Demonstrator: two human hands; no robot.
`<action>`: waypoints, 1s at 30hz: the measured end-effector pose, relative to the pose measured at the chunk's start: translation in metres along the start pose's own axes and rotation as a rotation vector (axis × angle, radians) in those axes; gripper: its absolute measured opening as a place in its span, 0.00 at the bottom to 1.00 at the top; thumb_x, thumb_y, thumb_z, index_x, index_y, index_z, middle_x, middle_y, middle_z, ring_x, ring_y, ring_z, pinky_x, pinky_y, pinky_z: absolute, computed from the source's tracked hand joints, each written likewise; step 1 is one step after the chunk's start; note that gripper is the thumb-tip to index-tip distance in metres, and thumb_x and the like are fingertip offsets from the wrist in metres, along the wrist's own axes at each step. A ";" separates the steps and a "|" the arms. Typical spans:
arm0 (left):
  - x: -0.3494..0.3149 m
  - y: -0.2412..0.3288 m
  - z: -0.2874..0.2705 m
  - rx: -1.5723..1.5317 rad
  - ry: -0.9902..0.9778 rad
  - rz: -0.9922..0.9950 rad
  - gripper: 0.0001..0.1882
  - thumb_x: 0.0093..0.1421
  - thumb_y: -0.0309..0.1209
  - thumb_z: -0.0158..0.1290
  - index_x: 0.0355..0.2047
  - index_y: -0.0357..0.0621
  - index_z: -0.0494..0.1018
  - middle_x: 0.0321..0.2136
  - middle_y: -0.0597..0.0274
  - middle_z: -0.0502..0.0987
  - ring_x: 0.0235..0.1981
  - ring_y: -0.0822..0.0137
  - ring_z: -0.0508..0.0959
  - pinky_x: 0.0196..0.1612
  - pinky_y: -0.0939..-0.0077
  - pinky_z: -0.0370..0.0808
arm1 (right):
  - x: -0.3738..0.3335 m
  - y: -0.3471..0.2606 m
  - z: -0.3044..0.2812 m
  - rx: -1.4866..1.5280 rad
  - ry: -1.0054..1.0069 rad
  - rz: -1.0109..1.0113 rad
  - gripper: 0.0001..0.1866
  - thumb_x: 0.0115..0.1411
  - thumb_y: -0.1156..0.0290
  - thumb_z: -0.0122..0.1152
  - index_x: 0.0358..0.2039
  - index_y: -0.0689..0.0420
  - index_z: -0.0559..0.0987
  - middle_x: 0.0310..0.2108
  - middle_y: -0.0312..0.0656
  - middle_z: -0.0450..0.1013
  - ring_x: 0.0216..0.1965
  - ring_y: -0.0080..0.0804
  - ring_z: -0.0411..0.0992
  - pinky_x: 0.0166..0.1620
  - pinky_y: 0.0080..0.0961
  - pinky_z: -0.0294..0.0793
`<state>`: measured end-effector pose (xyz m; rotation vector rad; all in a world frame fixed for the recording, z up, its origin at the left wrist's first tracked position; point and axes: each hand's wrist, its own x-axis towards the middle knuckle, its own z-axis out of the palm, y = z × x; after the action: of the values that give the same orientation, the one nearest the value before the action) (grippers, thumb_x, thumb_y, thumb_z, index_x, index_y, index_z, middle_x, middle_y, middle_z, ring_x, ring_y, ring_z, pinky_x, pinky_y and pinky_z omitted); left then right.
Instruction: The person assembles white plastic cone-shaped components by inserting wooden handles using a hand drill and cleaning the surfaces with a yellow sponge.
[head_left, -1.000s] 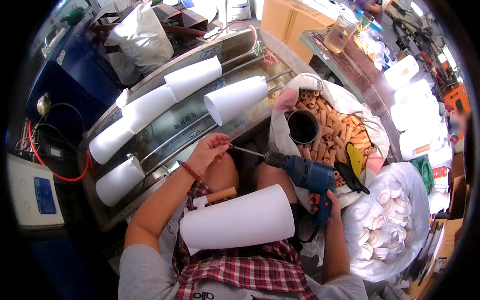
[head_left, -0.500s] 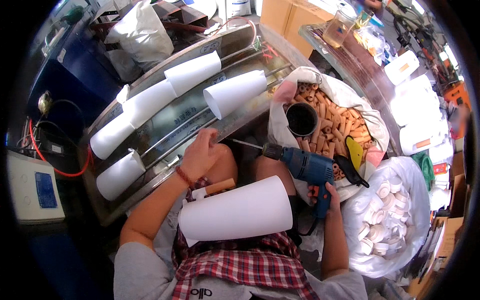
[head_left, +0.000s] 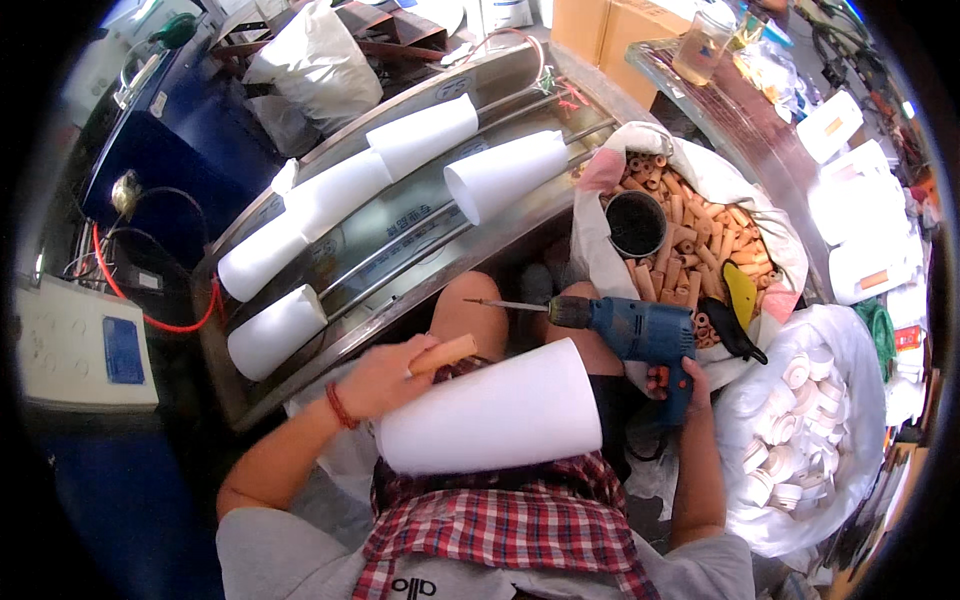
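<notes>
We have the white cone lying across our lap, its wide end toward three o'clock and its narrow end toward nine. At its eleven o'clock sits a tan tube. Our left hand, at ten o'clock, reaches over the tube's near end, fingers bent; blur keeps us from telling whether they pinch it. At two o'clock is the blue drill, its bit pointing to nine o'clock, in front of our left knee in this view. Our right hand wraps the drill's handle.

Farther toward one o'clock stands a white sack of tan tubes, with a dark-filled cup among them. At three o'clock, a clear bag holds white caps. Toward eleven, a metal trough has five more white cones on its rods.
</notes>
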<state>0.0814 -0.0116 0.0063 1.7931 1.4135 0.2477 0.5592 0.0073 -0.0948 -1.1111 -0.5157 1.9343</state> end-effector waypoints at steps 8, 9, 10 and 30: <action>0.035 -0.017 -0.049 0.176 -0.029 0.004 0.18 0.59 0.47 0.50 0.36 0.46 0.76 0.23 0.51 0.75 0.26 0.54 0.77 0.30 0.64 0.70 | 0.002 0.001 0.000 -0.040 -0.022 0.013 0.31 0.50 0.53 0.59 0.45 0.65 0.70 0.32 0.53 0.75 0.26 0.42 0.77 0.23 0.26 0.75; 0.038 -0.018 -0.048 0.149 -0.040 -0.009 0.17 0.59 0.47 0.50 0.35 0.46 0.76 0.23 0.51 0.75 0.26 0.54 0.76 0.30 0.65 0.70 | 0.001 0.001 0.000 -0.026 -0.020 0.019 0.31 0.50 0.52 0.59 0.46 0.65 0.70 0.32 0.53 0.75 0.26 0.42 0.77 0.22 0.26 0.75; 0.040 -0.019 -0.048 0.122 -0.050 -0.022 0.17 0.59 0.46 0.51 0.35 0.46 0.76 0.23 0.51 0.75 0.25 0.55 0.76 0.29 0.67 0.70 | 0.001 0.001 -0.001 -0.013 -0.018 0.024 0.31 0.49 0.52 0.60 0.46 0.65 0.70 0.31 0.53 0.75 0.26 0.42 0.77 0.22 0.26 0.75; 0.083 0.013 -0.045 0.255 -0.131 0.242 0.19 0.56 0.43 0.55 0.43 0.44 0.76 0.26 0.47 0.77 0.26 0.52 0.79 0.29 0.68 0.74 | 0.000 0.000 0.007 -0.090 0.035 -0.013 0.35 0.46 0.50 0.61 0.48 0.63 0.68 0.29 0.51 0.75 0.25 0.39 0.77 0.20 0.23 0.74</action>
<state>0.0933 0.0822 0.0176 2.1517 1.1776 0.0739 0.5533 0.0075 -0.0907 -1.1938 -0.5949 1.8923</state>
